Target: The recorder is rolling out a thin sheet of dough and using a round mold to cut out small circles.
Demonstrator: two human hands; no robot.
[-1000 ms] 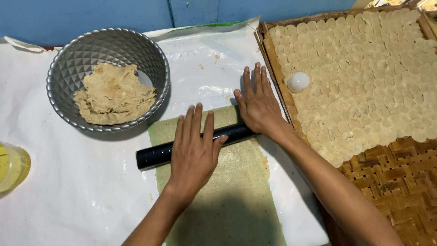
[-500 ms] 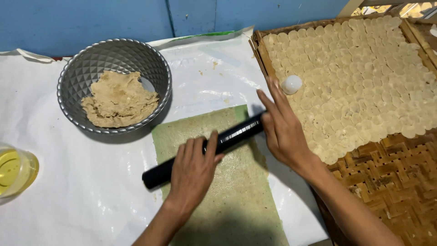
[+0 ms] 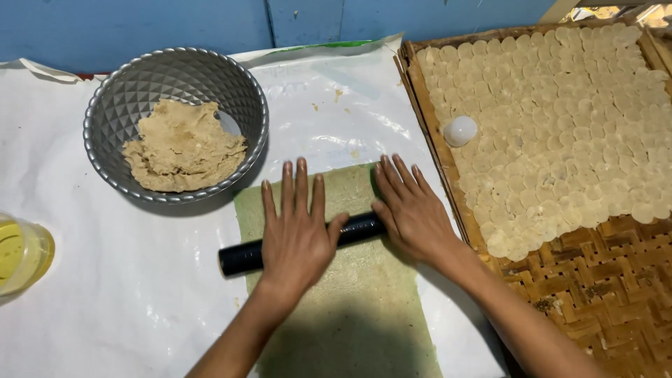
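Head view: one camera, looking straight down on the work surface
Left hand (image 3: 297, 234): flat, fingers spread and pointing up the frame; palm pressed on the middle of the black rolling pin (image 3: 241, 256); released, not wrapped round it
Right hand (image 3: 413, 210): also flat and unclenched; palm on the pin's right end, fingers splayed toward the upper left
Rolling pin: lies across the centre of the frame, tilted a touch, left end lower; its left tip pokes out past the sheet's edge
Dough sheet (image 3: 350, 308): thin greenish strip running from mid-frame to the bottom edge, on the white plastic cover (image 3: 105, 301)
Step in hand: rolling the sheet flat, by my reading; pin sits near the far end of the strip
Next move calls for: even pressure from both palms; keep the pin square so the edge stays straight
Metal bowl (image 3: 175, 122): upper left; lump of tan dough (image 3: 183, 147) inside
Woven tray (image 3: 595, 280): right side; packed with pale cut rounds (image 3: 560, 119); a small white round cutter (image 3: 460, 130) rests at their left edge
Yellow cup (image 3: 21, 253): far left edge, well apart from both hands
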